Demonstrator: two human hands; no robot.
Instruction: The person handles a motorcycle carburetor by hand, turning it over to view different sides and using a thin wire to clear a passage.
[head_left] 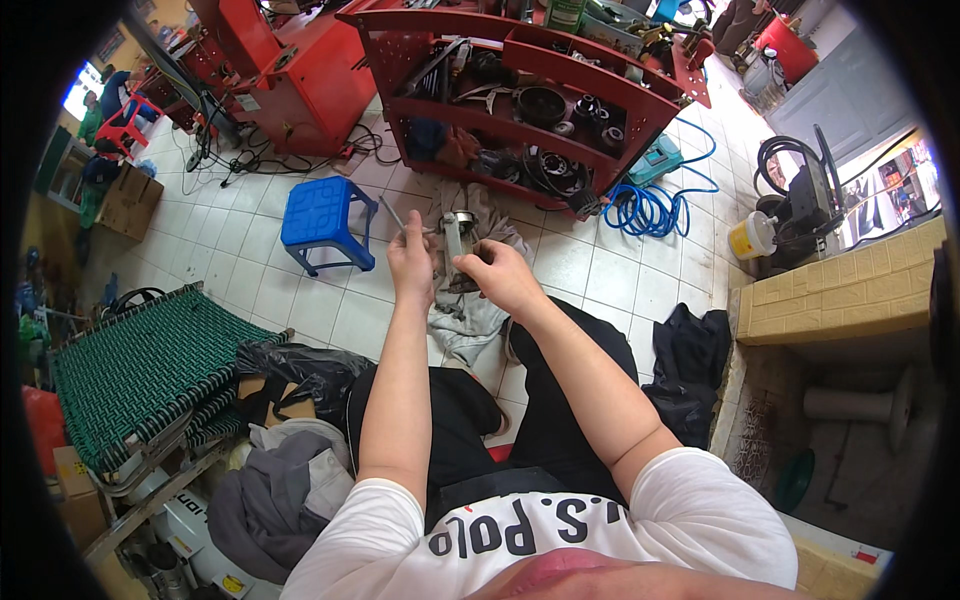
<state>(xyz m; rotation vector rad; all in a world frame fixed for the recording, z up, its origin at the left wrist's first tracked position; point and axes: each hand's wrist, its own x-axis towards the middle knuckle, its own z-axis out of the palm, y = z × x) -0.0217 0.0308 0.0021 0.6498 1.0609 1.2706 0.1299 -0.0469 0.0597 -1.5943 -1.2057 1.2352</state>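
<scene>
In front of my knees, my left hand [412, 264] is closed around a thin metal rod [391, 212] that slants up and to the left; its exact kind is too small to tell. My right hand [502, 276] grips a grey metal part [454, 240] with a round, shiny end at the top. The part stands roughly upright between both hands, and my fingers cover some of its right side. Beneath it lies a crumpled grey cloth [470, 338] on the tiled floor.
A red tool cart [630, 100] with loaded shelves stands ahead. Left of my hands is a blue stool [326, 222]; a green woven folding bed [150, 365] is nearer. A coiled blue hose [645, 210] lies right of the cart. Black cloth [690, 350] lies by my right knee.
</scene>
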